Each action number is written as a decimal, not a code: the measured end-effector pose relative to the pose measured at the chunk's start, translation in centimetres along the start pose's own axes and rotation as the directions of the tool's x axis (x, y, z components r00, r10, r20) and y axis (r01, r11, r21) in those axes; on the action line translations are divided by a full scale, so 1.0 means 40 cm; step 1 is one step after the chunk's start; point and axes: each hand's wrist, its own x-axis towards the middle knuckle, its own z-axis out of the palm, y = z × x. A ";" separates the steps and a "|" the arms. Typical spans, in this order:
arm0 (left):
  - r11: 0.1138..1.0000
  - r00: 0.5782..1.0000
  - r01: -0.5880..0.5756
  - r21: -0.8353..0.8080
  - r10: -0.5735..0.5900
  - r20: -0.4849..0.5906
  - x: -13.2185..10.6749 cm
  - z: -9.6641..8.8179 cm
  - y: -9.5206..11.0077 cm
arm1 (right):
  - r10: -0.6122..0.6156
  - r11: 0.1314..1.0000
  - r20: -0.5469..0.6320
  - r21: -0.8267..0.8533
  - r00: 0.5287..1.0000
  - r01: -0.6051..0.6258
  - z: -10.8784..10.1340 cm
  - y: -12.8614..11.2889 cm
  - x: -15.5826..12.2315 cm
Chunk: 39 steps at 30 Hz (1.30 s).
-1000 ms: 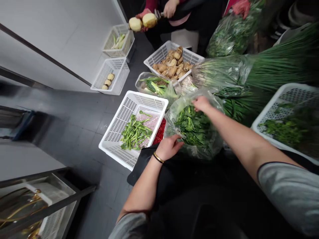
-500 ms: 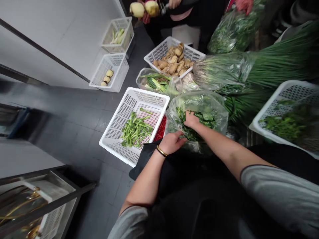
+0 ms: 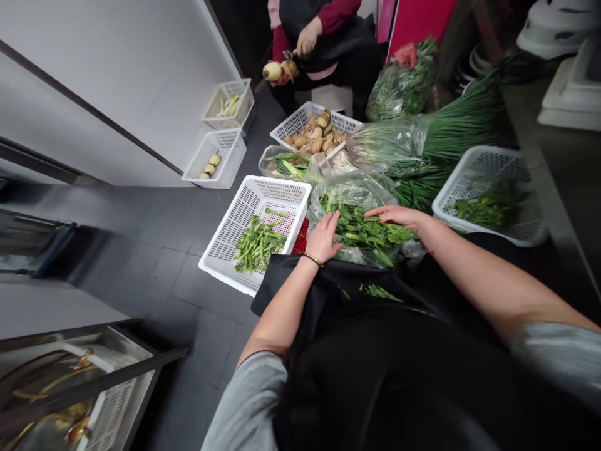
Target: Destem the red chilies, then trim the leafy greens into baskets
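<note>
A bunch of leafy greens (image 3: 369,233) lies at the mouth of a clear plastic bag (image 3: 359,188), just past my black apron (image 3: 375,351). My left hand (image 3: 323,238) cups the bunch's left end, fingers curled against the leaves. My right hand (image 3: 399,217) lies flat on top of the bunch, fingers stretched out to the left. A few green scraps (image 3: 375,292) rest on the apron. To the left stands a white basket (image 3: 225,238) with trimmed green stems (image 3: 258,241) in it.
Red chillies (image 3: 303,238) show between basket and bag. Beyond lie bagged scallions (image 3: 422,134), a basket of brown roots (image 3: 315,133) and a basket of greens (image 3: 488,203). Another person (image 3: 323,31) peels a pale root (image 3: 273,70). Two baskets (image 3: 216,164) stand by the wall; a metal rack (image 3: 70,376) is at lower left.
My right hand came out of the bag toward me, drawing a bunch of greens to the bag's mouth. My left hand shifted onto the bunch's end. The view tilted up.
</note>
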 end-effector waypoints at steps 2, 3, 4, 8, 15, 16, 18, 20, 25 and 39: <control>0.995 0.995 -0.089 -0.037 0.091 0.042 0.036 0.028 0.009 | -0.081 0.987 0.094 0.144 0.992 0.067 0.017 -0.014 -0.009; 0.990 0.991 -0.111 -0.084 0.117 0.064 0.060 0.041 0.010 | -0.111 0.978 0.134 0.190 0.985 0.084 0.027 -0.028 -0.005; 0.981 0.988 -0.120 -0.154 0.133 0.076 0.085 0.051 0.009 | -0.132 0.971 0.161 0.220 0.978 0.094 0.037 -0.046 0.002; 0.813 0.998 0.018 -0.582 0.023 0.063 0.172 0.072 0.000 | -0.100 0.976 0.170 0.209 0.980 0.063 0.046 -0.131 0.049; 0.368 0.923 0.327 -0.870 -0.324 0.210 0.201 0.079 -0.034 | -0.033 0.988 -0.073 0.147 0.997 0.043 -0.073 -0.145 0.119; 0.270 0.900 0.360 -0.893 -0.354 0.255 0.200 0.076 -0.040 | -0.013 0.995 -0.139 0.096 0.990 0.026 -0.080 -0.124 0.127; 0.118 0.882 0.382 -0.917 -0.344 0.323 0.201 0.064 -0.049 | 0.037 0.997 -0.212 -0.053 0.977 -0.050 -0.066 -0.067 0.140; 0.000 0.875 0.380 -0.925 -0.326 0.359 0.205 0.045 -0.048 | 0.072 0.967 -0.227 -0.224 0.971 -0.124 -0.015 0.002 0.147; -0.172 0.865 0.314 -0.934 -0.354 0.356 0.193 -0.030 -0.022 | 0.003 0.814 -0.192 -0.569 0.981 -0.114 0.160 0.141 0.143; -0.282 0.835 0.092 -0.955 -0.500 0.229 -0.014 -0.011 0.073 | -0.164 0.957 -0.080 0.230 0.983 0.178 0.066 -0.051 -0.026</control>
